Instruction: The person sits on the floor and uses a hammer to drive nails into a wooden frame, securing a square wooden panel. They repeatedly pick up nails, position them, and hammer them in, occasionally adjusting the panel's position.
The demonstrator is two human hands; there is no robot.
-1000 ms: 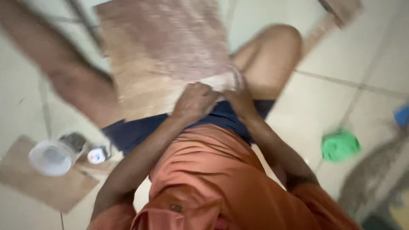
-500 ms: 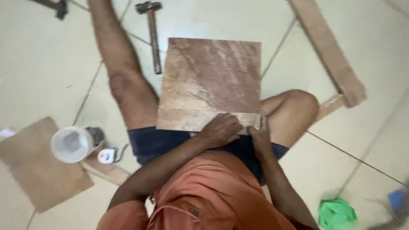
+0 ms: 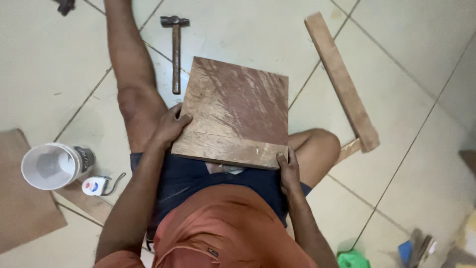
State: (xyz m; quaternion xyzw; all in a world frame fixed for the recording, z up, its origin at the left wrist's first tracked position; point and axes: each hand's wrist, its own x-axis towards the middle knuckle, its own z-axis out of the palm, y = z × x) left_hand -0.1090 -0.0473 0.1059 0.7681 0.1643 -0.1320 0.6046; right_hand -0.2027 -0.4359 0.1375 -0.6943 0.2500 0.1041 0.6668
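A square wooden board (image 3: 237, 113) lies across the seated person's lap and bent leg, over the tiled floor (image 3: 248, 30). The left hand (image 3: 170, 126) clasps the board's left near corner, fingers curled over the edge and thumb on top. The right hand (image 3: 288, 169) pinches the board's right near corner, thumb on the top face and fingers beneath. Just left of the board's far corner lies a hammer (image 3: 175, 49), head pointing away. Right of the board lies a long wooden plank (image 3: 341, 79). Well left of the board stands a white plastic cup (image 3: 49, 166), with a small round white tape measure (image 3: 95, 186) bearing a red-and-blue label beside it, both near a brown sheet (image 3: 25, 208).
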